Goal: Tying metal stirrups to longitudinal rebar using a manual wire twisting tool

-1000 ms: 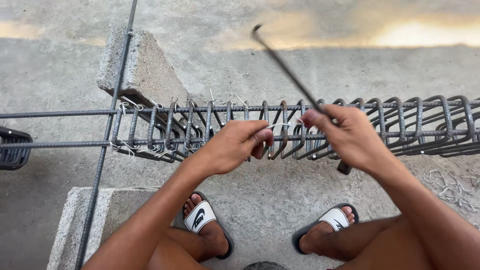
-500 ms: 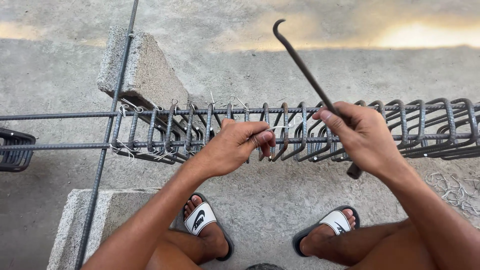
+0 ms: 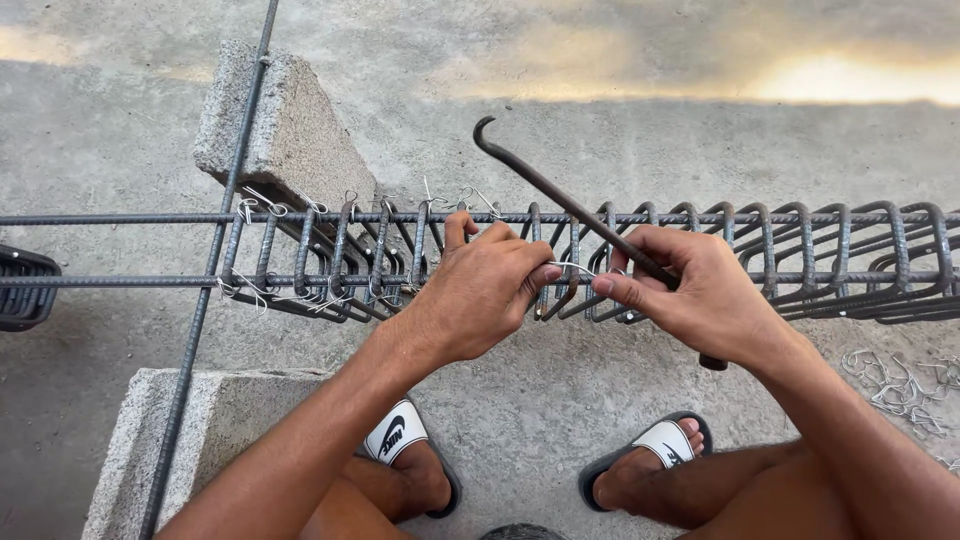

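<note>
A: Gripping the hooked tying tool (image 3: 560,205) in your right hand (image 3: 700,300), fingers closed round its shaft; that thumb and forefinger also pinch a thin wire tie (image 3: 572,267).

B: Left hand (image 3: 480,290)?

A: Closed on the near long rebar (image 3: 130,281), pinching the tie's other end.

B: Tool's axis?

A: Long axis diagonal; hook end up-left, away from you, butt below your right palm.

B: Room?

A: Open concrete floor (image 3: 600,90) beyond the stirrup cage (image 3: 800,260). Concrete blocks (image 3: 285,135) at left; loose ties (image 3: 900,380) lie right.
</note>
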